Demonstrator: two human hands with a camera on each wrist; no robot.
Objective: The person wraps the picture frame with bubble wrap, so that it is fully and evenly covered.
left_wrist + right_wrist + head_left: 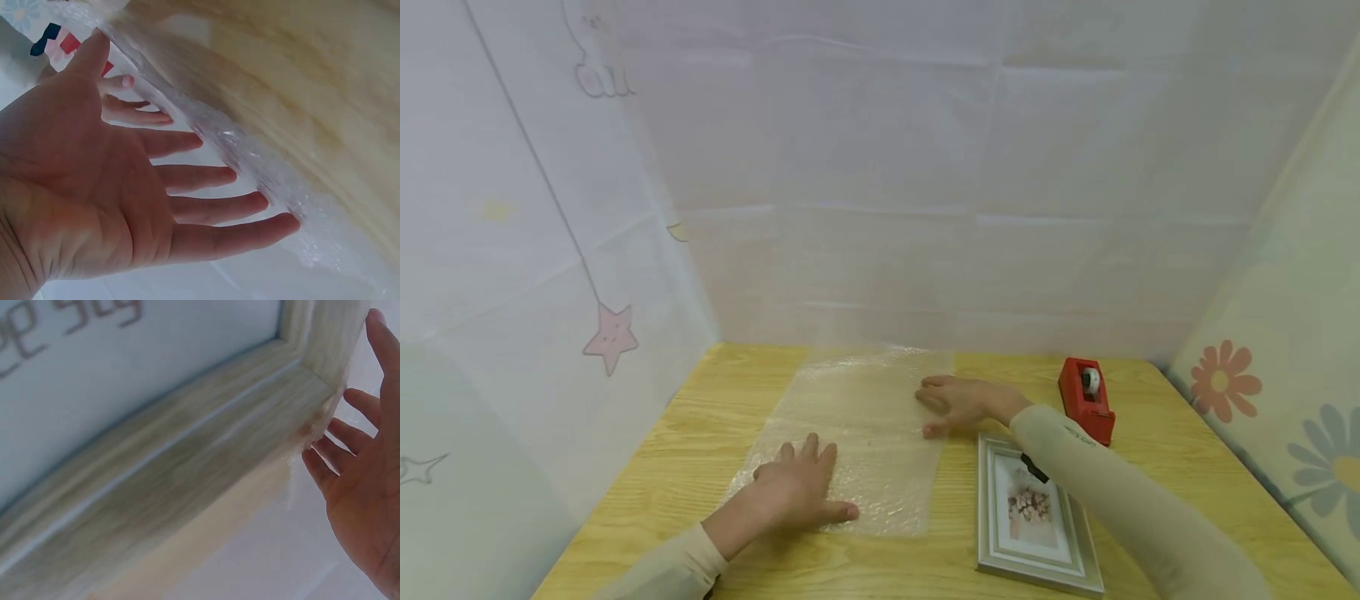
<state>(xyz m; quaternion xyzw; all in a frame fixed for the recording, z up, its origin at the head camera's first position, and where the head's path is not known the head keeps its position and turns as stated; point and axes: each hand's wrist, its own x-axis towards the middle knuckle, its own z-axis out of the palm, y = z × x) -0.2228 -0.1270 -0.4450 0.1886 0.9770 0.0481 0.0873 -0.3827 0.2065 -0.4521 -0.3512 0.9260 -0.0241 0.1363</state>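
Fingers of the left hand lie straight and spread, pressing the near left part of the bubble wrap sheet flat on the wooden table; they grip nothing. Further right, the right hand lies flat and open on the sheet's right edge. Smoothing likely goes best with both palms sliding outward from the middle, keeping the sheet square beside the picture frame. Behind the frame stands a red tape dispenser.
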